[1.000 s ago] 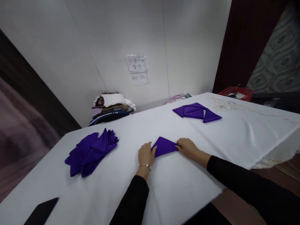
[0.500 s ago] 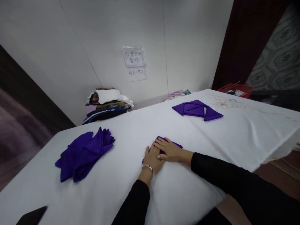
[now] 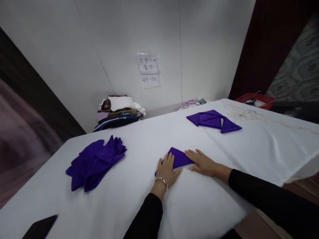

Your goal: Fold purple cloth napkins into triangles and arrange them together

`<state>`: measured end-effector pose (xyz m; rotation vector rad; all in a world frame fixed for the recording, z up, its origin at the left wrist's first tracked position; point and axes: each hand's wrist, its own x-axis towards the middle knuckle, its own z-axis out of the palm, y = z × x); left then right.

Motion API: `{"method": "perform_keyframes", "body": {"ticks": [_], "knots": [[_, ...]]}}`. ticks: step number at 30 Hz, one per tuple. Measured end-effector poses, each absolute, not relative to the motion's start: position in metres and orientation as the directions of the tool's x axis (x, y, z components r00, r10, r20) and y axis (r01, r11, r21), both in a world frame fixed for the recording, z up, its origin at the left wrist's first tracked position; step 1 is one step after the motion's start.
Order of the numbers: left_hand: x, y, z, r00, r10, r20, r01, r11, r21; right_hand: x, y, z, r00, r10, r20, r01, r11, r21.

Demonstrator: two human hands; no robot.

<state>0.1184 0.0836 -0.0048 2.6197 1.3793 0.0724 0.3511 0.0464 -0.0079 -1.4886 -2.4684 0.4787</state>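
Observation:
A purple cloth napkin [image 3: 178, 158], folded into a flat triangle, lies on the white tablecloth [image 3: 196, 205] in front of me. My left hand [image 3: 167, 171], with a bracelet at the wrist, rests flat on the napkin's left part, fingers spread, and hides that corner. Fingers stretched out, my right hand [image 3: 202, 163] lies palm down at the napkin's right corner. Farther back on the right are folded purple napkins [image 3: 211, 120] with pointed ends. To the left sits a loose, crumpled heap of purple napkins [image 3: 97, 162].
Behind the table's far edge a stack of folded clothes [image 3: 119, 111] stands by the wall, with more fabric [image 3: 188, 104] to its right. A red basket [image 3: 267, 101] is at the back right. A dark flat object [image 3: 41, 227] lies at the near left. Paper signs [image 3: 149, 69] hang on the wall.
My right hand has slid off my left hand toward the right, baring more of the folded napkin. My left hand stays on its left part. The whole view has shifted slightly.

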Motion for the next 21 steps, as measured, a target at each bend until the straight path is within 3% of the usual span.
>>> {"method": "perform_keyframes", "body": {"ticks": [9, 21], "knots": [[0.118, 0.083, -0.003, 0.559, 0.828, -0.033, 0.821, -0.548, 0.161, 0.325, 0.073, 0.015, -0.24, 0.968, 0.068, 0.766, 0.232, -0.599], [0.116, 0.088, -0.005, 0.562, 0.826, -0.041, 0.818, -0.547, 0.178, 0.286, 0.141, 0.033, -0.129, 0.965, -0.23, 0.762, -0.052, -0.646]]}}
